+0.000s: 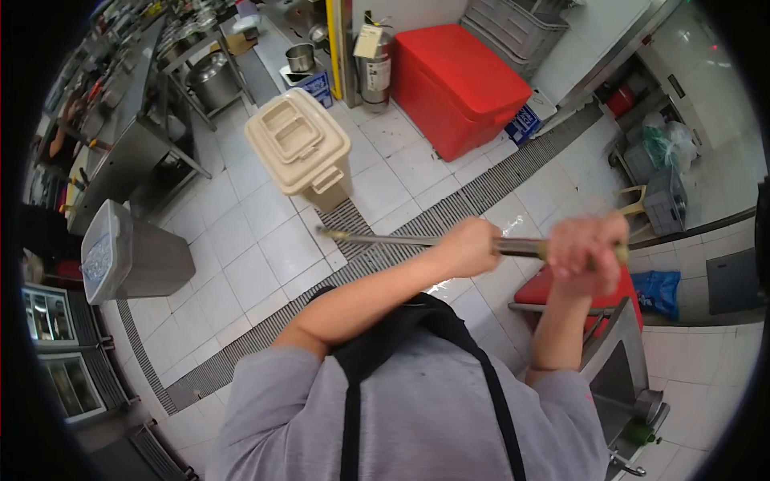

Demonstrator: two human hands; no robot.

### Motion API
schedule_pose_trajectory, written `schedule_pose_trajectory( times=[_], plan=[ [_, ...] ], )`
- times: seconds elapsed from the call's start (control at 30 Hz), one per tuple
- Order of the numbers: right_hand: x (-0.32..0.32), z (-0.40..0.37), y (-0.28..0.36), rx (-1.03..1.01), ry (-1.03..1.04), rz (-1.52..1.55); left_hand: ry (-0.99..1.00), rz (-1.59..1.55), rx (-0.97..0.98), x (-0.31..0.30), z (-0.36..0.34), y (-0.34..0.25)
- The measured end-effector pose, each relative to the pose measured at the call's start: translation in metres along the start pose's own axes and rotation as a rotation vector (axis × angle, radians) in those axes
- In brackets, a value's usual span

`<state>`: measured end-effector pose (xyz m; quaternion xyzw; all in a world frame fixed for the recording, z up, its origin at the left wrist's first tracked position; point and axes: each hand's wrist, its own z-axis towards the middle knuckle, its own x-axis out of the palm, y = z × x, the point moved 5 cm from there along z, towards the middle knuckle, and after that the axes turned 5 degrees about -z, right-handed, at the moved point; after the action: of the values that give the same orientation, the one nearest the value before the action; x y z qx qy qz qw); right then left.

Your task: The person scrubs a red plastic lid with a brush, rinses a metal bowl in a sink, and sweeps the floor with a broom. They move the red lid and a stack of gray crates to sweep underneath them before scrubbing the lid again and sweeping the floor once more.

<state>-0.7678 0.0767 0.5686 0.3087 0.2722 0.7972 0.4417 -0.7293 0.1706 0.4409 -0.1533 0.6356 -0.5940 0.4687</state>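
A long, thin metal rod point(401, 239) with a brass-coloured tip crosses in front of my chest, its far end pointing left. My left hand point(468, 248) is closed around its middle. Farther right, my right hand point(588, 250) is closed at the thicker end, where brass-coloured parts show beside the fingers. Motion blurs this hand, so the fittings under it are hard to make out. Below the rod lies the tiled floor with a slotted drain grate point(401, 255).
A beige lidded bin point(325, 172) stands ahead, a grey bin point(152, 252) to the left. Further off are a red cooler box point(457, 88), a fire extinguisher point(374, 72) and steel work tables point(132, 152). A steel sink point(618, 373) is close by my right arm.
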Motion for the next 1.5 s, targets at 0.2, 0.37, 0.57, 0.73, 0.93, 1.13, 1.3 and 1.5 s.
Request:
schedule_pose_trajectory(
  times=[0.2,0.37,0.57,0.73,0.93,1.13,1.3,1.5],
  plan=[
    [-0.054,0.017,0.062,-0.213,0.07,-0.275,0.227,-0.14,0.429,0.06,0.105,0.039],
    [-0.095,0.066,0.056,-0.112,0.483,-0.215,0.154,0.038,0.343,0.119,0.204,0.158],
    [-0.219,0.095,-0.001,-0.168,-0.315,-0.501,-0.278,0.071,0.387,0.054,0.314,0.228],
    [-0.314,0.149,-0.164,0.071,-0.166,-0.446,-0.408,0.241,0.059,-0.044,0.4,0.392],
    [-0.372,0.16,-0.273,0.237,-0.384,-0.494,-0.165,0.403,-0.096,-0.052,0.456,0.493],
    [-0.374,0.21,-0.145,0.278,-0.474,-0.605,0.132,0.028,0.018,0.03,0.456,0.378],
    [-0.341,0.248,-0.063,0.006,0.043,-0.378,0.26,0.002,0.094,0.023,0.439,0.274],
    [-0.378,0.166,-0.157,0.293,-0.406,-0.338,-0.019,0.163,-0.003,-0.034,0.437,0.385]
  ],
)
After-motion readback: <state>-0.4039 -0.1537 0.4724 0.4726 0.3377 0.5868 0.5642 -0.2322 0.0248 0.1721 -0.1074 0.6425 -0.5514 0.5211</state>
